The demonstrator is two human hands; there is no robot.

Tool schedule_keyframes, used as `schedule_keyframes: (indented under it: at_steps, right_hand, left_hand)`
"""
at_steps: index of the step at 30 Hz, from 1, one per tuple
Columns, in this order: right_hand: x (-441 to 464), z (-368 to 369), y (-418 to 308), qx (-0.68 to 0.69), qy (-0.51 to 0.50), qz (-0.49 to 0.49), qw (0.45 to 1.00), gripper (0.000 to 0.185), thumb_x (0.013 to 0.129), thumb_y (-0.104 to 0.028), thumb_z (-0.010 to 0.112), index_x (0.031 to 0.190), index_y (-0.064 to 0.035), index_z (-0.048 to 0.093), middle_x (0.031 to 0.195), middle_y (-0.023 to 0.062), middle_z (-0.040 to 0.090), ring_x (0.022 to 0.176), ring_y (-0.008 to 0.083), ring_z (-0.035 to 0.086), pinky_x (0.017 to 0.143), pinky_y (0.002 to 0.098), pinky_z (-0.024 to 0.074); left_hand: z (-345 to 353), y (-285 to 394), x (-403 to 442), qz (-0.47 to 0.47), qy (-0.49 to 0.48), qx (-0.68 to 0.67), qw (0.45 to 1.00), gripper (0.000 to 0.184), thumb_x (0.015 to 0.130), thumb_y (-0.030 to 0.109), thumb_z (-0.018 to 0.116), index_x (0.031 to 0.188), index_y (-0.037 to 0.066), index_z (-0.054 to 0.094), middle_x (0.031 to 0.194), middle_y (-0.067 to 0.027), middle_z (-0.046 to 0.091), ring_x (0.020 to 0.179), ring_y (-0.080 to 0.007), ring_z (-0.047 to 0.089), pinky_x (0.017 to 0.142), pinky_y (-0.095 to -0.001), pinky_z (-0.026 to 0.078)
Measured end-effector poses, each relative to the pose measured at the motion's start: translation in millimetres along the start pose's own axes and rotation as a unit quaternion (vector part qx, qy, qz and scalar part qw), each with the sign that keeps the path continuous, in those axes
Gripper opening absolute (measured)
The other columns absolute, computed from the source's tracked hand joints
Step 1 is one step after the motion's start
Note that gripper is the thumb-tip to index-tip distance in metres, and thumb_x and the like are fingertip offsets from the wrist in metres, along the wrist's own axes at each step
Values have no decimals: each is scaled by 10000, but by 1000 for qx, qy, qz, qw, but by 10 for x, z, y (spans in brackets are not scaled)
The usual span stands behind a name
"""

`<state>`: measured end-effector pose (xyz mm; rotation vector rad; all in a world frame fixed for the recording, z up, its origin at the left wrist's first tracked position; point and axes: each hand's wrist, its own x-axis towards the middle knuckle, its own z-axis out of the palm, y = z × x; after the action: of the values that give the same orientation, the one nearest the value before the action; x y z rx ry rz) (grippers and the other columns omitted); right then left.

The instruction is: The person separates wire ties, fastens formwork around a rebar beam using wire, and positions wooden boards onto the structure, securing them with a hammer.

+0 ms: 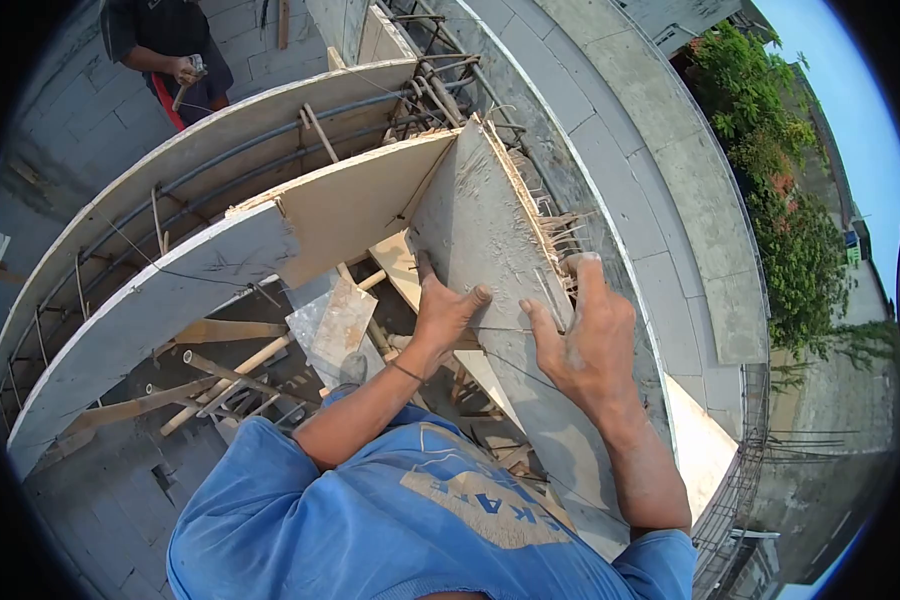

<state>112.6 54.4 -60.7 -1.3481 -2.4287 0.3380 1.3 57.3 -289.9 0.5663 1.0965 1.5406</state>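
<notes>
A grey, cement-stained plywood panel (485, 220) stands in front of me, its upper edge rough and splintered. My left hand (445, 315) lies against the panel's near face with thumb and fingers apart, holding nothing. At the splintered edge, my right hand (592, 345) grips the panel, fingers hooked over the top and thumb on the near face. A thin grey strip of metal or wire lies close to the right thumb. Another plywood panel (360, 190) meets this one at a corner on the left.
Steel reinforcing bars (260, 165) run between curved formwork boards (100, 310). Below are wooden poles (235, 380) and loose boards. A block wall (620, 170) curves along the right. At upper left, another person (170, 60) holds a hammer-like tool.
</notes>
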Motion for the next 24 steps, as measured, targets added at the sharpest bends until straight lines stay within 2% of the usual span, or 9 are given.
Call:
schedule_keyframes:
  at_steps: [3, 9, 11, 13, 16, 18, 20, 22, 24]
  right_hand:
    - [31, -93, 6, 23, 24, -16, 999, 565, 925, -345, 737, 1251, 69, 532, 1088, 296, 678, 1044, 419, 700, 864, 475, 555]
    - [468, -816, -259, 30, 209, -190, 959, 773, 1072, -577, 234, 1501, 39, 417, 1468, 279, 504, 1427, 362, 452, 1191, 516, 330]
    - [640, -831, -509, 87, 116, -227, 963, 694, 1064, -498, 441, 1435, 88, 466, 1397, 309, 538, 1329, 401, 527, 1135, 455, 398]
    - [791, -290, -352, -94, 149, -252, 951, 765, 1045, -475, 491, 1456, 157, 361, 1440, 398, 434, 1390, 532, 400, 1159, 579, 328]
    - [460, 72, -145, -88, 75, -188, 975, 811, 1058, -485, 422, 1507, 166, 244, 1534, 420, 268, 1469, 554, 239, 1188, 649, 234]
    - [93, -335, 21, -130, 101, -141, 976, 807, 1060, -472, 437, 1533, 140, 207, 1548, 400, 255, 1469, 541, 243, 1207, 628, 230]
    - [-295, -893, 108, -116, 144, -153, 971, 707, 1054, -328, 468, 1501, 175, 254, 1460, 426, 369, 1417, 519, 363, 1164, 591, 319]
    - [-895, -1651, 194, -184, 162, -83, 966, 638, 933, -77, 656, 1448, 133, 343, 1034, 288, 646, 905, 429, 642, 782, 512, 526]
    - [-1625, -2304, 395, -316, 139, 30, 938, 517, 926, -74, 663, 1405, -2, 481, 877, 199, 694, 749, 374, 672, 713, 473, 546]
  left_hand:
    - [2, -58, 4, -3, 8, -18, 1000, 1580, 549, 665, 917, 1547, -149, 2, 1562, -320, 264, 1459, -357, 317, 1200, -379, 308]
    - [20, -105, 27, 17, 21, -29, 999, 1550, 559, 622, 934, 1557, -122, 11, 1581, -289, 246, 1490, -333, 247, 1229, -382, 242]
    - [4, -117, 20, 7, -7, -39, 999, 1538, 573, 587, 945, 1567, -103, -4, 1583, -268, 257, 1477, -332, 273, 1227, -381, 245]
    - [-6, -208, 59, 20, -7, -50, 999, 1494, 619, 538, 943, 1575, -85, -22, 1586, -246, 266, 1472, -327, 281, 1223, -391, 246]
    - [20, -219, 25, 24, -74, -104, 992, 689, 959, 129, 697, 1507, 14, 295, 1413, -127, 518, 1249, -226, 574, 991, -356, 540]
    - [65, -66, -52, -41, -106, -123, 986, 624, 1013, 162, 637, 1518, 31, 295, 1452, -130, 499, 1275, -248, 564, 1013, -374, 533]
    - [-62, -272, 73, -46, -46, -92, 994, 650, 1027, 380, 612, 1506, 48, 323, 1420, -156, 507, 1221, -295, 582, 993, -425, 543]
    - [-53, -252, 29, -65, -57, -75, 993, 749, 971, 506, 637, 1496, 56, 349, 1415, -164, 504, 1239, -313, 553, 1013, -506, 510]
    - [-193, -344, 152, -74, -77, -68, 992, 768, 960, 536, 635, 1492, 55, 361, 1421, -163, 501, 1251, -315, 540, 1024, -532, 495]
